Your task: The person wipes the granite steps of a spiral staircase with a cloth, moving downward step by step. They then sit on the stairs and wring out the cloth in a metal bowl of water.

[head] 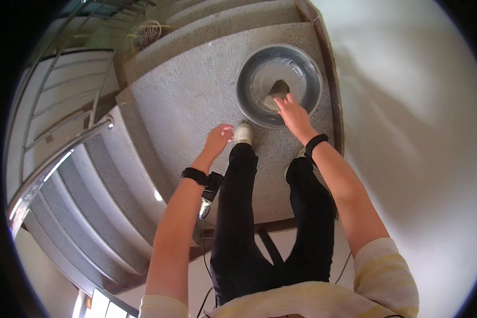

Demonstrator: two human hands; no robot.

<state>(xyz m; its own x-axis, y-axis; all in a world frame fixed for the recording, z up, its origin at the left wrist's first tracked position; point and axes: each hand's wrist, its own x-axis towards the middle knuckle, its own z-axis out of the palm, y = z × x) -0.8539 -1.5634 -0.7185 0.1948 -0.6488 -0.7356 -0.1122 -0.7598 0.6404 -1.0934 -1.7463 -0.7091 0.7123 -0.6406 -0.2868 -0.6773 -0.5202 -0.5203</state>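
A round metal basin [244, 77] stands on the concrete stair landing [183, 91], close to the wall. In it is a crumpled grey-brown lump, seemingly a wet cloth [271, 102], with a dark patch at its far side. Over the basin my right hand [293, 115] reaches down, its fingertips overlapping the lump; whether they grip it or only hover cannot be told. My left hand [218, 139] hangs beside my light shoe [243, 133], its fingers loosely curled with nothing visible in them.
Stairs climb beyond the landing, where a bundle of thin twigs or a whisk [149, 33] lies at a step's edge. On the left, more steps [103, 190] descend behind a metal handrail [59, 169]. A white wall [405, 119] rises at right. Dark cables [204, 242] hang near my legs.
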